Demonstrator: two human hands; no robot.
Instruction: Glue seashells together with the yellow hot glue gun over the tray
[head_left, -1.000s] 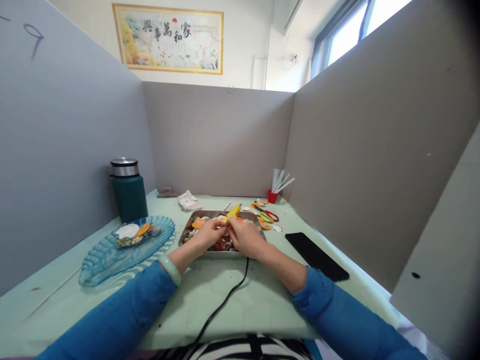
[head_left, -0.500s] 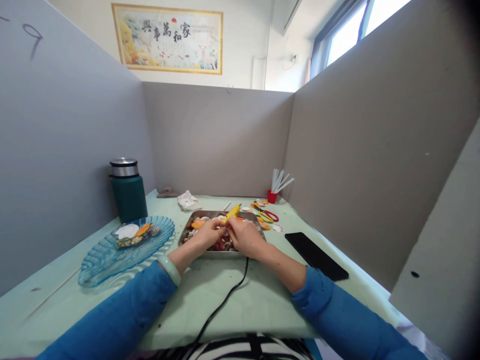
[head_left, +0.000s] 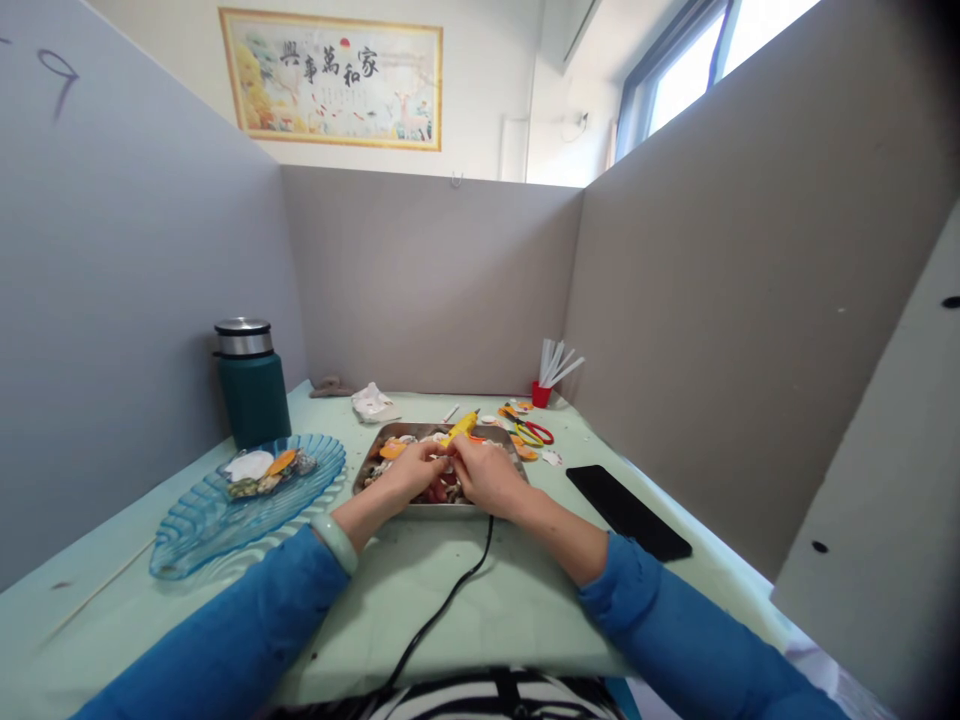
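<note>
Over a metal tray (head_left: 442, 511) of shells and small pieces, my left hand (head_left: 412, 473) and my right hand (head_left: 489, 475) meet with their fingertips close together. Both are closed in a pinch. Whatever lies between the fingers is too small and too covered to name. Just beyond the fingertips a yellow glue gun (head_left: 463, 427) rests on the tray, its nozzle pointing away to the upper right. A black cord (head_left: 450, 600) runs from the tray's near side toward me. Orange pieces (head_left: 393, 448) show at the tray's left part.
To the left, a blue shell-shaped dish (head_left: 225, 530) holds shells; a green bottle (head_left: 253, 395) stands behind it. Scissors (head_left: 534, 433), a red cup (head_left: 541, 394) of glue sticks, and crumpled paper (head_left: 373, 403) sit farther back. A black phone-like slab (head_left: 628, 512) lies right. Grey partitions (head_left: 431, 280) enclose the table.
The whole view has shifted slightly, so things appear a little farther left. My hands keep nearly the same pose over the tray.
</note>
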